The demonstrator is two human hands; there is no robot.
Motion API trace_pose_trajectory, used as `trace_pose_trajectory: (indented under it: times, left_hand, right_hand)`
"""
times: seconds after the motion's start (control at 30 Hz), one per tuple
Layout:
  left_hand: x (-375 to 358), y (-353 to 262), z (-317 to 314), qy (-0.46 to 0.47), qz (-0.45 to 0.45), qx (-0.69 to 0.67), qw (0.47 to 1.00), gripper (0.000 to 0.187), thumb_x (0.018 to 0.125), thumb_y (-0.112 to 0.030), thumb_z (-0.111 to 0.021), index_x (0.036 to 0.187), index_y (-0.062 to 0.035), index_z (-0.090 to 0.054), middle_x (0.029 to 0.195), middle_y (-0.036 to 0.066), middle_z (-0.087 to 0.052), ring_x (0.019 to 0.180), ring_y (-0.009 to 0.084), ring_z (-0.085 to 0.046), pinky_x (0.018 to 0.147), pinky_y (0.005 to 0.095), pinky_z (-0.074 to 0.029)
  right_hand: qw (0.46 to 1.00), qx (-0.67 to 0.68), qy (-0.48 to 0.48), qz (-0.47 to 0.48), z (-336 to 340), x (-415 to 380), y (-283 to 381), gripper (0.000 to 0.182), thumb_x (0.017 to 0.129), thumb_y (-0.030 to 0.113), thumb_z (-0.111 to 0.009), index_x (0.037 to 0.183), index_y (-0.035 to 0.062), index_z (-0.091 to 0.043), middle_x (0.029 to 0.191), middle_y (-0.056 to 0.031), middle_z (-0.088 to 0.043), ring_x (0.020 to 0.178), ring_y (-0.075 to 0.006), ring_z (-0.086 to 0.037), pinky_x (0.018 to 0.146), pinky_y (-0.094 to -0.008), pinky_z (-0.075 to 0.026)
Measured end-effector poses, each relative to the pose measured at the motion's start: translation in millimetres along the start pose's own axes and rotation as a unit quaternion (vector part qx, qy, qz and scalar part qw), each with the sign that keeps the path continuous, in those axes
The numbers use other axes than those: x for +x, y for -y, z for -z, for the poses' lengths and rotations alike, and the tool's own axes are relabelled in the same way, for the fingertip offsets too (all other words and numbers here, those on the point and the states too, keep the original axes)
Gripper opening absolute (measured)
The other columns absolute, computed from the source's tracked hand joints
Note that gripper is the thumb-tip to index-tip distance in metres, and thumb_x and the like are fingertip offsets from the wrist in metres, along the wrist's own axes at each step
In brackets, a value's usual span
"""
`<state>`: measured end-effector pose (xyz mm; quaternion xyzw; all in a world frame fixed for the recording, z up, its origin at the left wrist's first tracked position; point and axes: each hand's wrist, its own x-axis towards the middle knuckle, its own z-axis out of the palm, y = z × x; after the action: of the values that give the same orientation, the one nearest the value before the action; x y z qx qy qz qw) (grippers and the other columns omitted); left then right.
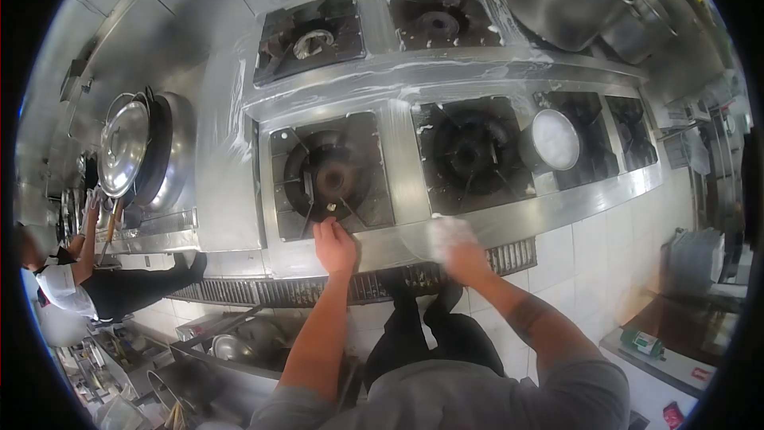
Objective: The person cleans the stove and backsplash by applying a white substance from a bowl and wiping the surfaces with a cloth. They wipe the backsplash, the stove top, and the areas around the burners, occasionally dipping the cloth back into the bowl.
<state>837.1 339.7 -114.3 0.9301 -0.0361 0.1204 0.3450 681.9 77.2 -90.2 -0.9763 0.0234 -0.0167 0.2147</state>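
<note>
My right hand (468,261), blurred by motion, presses a white, foamy cloth (447,237) against the front ledge of the steel stove (406,183). My left hand (335,248) rests on the same ledge, below the front left burner (331,181). Its fingers are bent and pressed together, and whatever they may hold is hidden. A small whitish bit lies just beyond the fingertips. To the right of the front middle burner (475,147) stands a metal pot (555,140) full of white suds. Streaks of foam mark the stove top and its raised back step.
Large stockpots (561,8) stand at the back right. A metal lid (125,147) and pans lean at the left, where another person (68,283) works. A floor grate (263,291) runs along the stove's foot. A counter with a green-labelled bottle (641,342) is at lower right.
</note>
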Motion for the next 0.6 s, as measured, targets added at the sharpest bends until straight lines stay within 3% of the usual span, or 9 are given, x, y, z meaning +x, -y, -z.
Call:
trace_pose_trajectory:
  times: [0.1,0.23,0.27,0.3,0.33,0.4,0.43,0.5,0.6]
  left_hand:
    - [0,-1,-2,0.003,0.002,0.014,1.000,0.014,0.096,-0.011,-0.056,0.107,-0.0061,-0.062,0.101,0.016,-0.058,0.092,0.0407,-0.059,0.077,0.0484,-0.048]
    - [-4,-2,-6,-0.010,-0.011,0.042,0.999,0.014,0.096,-0.012,-0.056,0.106,-0.0060,-0.063,0.103,0.017,-0.058,0.096,0.0423,-0.059,0.080,0.0489,-0.048]
    - [-1,-1,-7,-0.023,-0.009,0.054,0.998,0.015,0.096,-0.012,-0.055,0.107,-0.0060,-0.063,0.104,0.018,-0.058,0.096,0.0425,-0.059,0.081,0.0491,-0.048]
    - [-4,-5,-11,-0.017,-0.020,0.070,0.997,0.015,0.096,-0.012,-0.055,0.107,-0.0060,-0.063,0.106,0.018,-0.059,0.097,0.0427,-0.059,0.081,0.0492,-0.048]
    - [-4,-4,-13,-0.017,-0.023,0.076,0.997,0.017,0.096,-0.013,-0.054,0.109,-0.0053,-0.063,0.107,0.018,-0.059,0.099,0.0428,-0.059,0.083,0.0499,-0.048]
    - [-6,3,-17,-0.009,-0.045,0.098,0.994,0.019,0.097,-0.014,-0.053,0.110,-0.0040,-0.063,0.109,0.019,-0.060,0.102,0.0426,-0.059,0.085,0.0502,-0.048]
    - [-9,7,-20,-0.010,-0.062,0.106,0.992,0.019,0.098,-0.015,-0.053,0.110,-0.0033,-0.063,0.110,0.019,-0.060,0.103,0.0423,-0.058,0.086,0.0499,-0.047]
    - [-12,-2,-21,-0.005,-0.038,0.109,0.993,0.020,0.098,-0.016,-0.052,0.108,-0.0020,-0.063,0.109,0.018,-0.060,0.104,0.0416,-0.058,0.087,0.0494,-0.047]
    - [-10,-1,-17,0.010,-0.047,0.133,0.990,0.022,0.099,-0.016,-0.051,0.110,-0.0018,-0.063,0.110,0.018,-0.059,0.105,0.0406,-0.057,0.087,0.0485,-0.047]
  right_hand:
    - [0.971,-0.104,-0.021,-0.214,6,-74,-133,0.050,0.096,0.023,-0.055,0.140,0.0006,-0.052,0.141,-0.0227,-0.054,0.132,-0.0369,-0.050,0.116,-0.0482,-0.035]
    - [0.896,-0.133,0.156,-0.395,47,-74,-246,0.052,0.095,0.029,-0.057,0.138,0.0001,-0.053,0.138,-0.0228,-0.055,0.132,-0.0354,-0.051,0.116,-0.0480,-0.035]
    - [0.905,-0.131,0.011,-0.405,-7,-83,-222,0.055,0.094,0.032,-0.060,0.137,-0.0001,-0.053,0.138,-0.0220,-0.056,0.132,-0.0359,-0.050,0.114,-0.0490,-0.036]
    - [0.902,-0.123,-0.135,-0.391,-61,-92,-201,0.057,0.092,0.034,-0.062,0.137,-0.0003,-0.054,0.137,-0.0212,-0.056,0.131,-0.0364,-0.050,0.113,-0.0500,-0.037]
    - [0.933,-0.201,-0.245,-0.168,-64,-85,-134,0.057,0.093,0.035,-0.059,0.137,-0.0006,-0.053,0.138,-0.0210,-0.055,0.131,-0.0370,-0.050,0.111,-0.0526,-0.037]
    - [0.975,0.040,0.066,-0.209,-25,-47,-8,0.054,0.097,0.030,-0.050,0.139,-0.0037,-0.051,0.147,-0.0264,-0.048,0.140,-0.0406,-0.042,0.118,-0.0506,-0.031]
    - [0.951,0.184,0.092,-0.229,-28,-34,26,0.056,0.098,0.036,-0.051,0.139,-0.0028,-0.052,0.150,-0.0272,-0.045,0.144,-0.0396,-0.037,0.121,-0.0475,-0.027]
    - [0.998,0.060,-0.010,-0.029,-49,-23,40,0.054,0.097,0.034,-0.052,0.140,0.0011,-0.053,0.149,-0.0250,-0.046,0.143,-0.0386,-0.039,0.121,-0.0509,-0.026]
    - [0.995,0.058,-0.031,-0.072,-22,-41,-34,0.049,0.094,0.029,-0.054,0.136,0.0039,-0.056,0.144,-0.0212,-0.051,0.137,-0.0376,-0.043,0.118,-0.0537,-0.029]
